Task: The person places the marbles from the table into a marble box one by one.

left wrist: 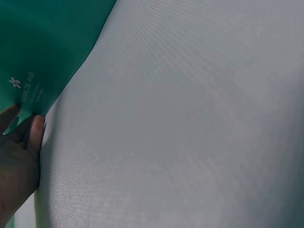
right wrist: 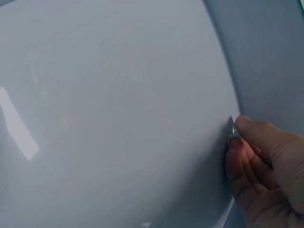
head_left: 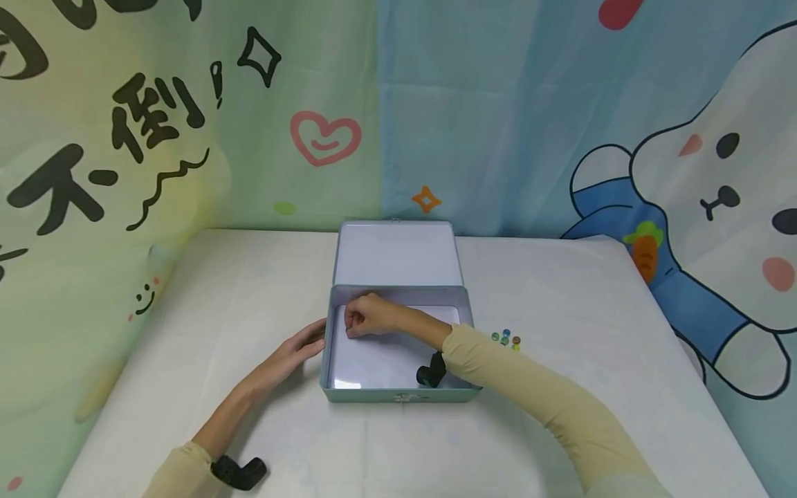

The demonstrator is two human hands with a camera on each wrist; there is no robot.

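Note:
An open metal box (head_left: pixel 402 396), green outside and pale inside, stands on the table with its lid (head_left: pixel 397 252) tipped back. My right hand (head_left: pixel 372 315) is inside it, by the left wall and low over the white floor. Its thumb and fingers pinch a small, glinting glass marble (right wrist: pixel 232 132), mostly hidden by the fingertips. Against the box's outer left side rests my left hand (head_left: pixel 297 351), fingers extended. The left wrist view shows those fingers (left wrist: pixel 37 130) at the green wall, beside pale printing.
Several small coloured glass marbles (head_left: pixel 506 339) lie on the white tablecloth (head_left: pixel 261 408) just right of the box. A printed cloth backdrop (head_left: pixel 448 124) rises behind and along the sides. Each wrist carries a black camera mount (head_left: pixel 239 473).

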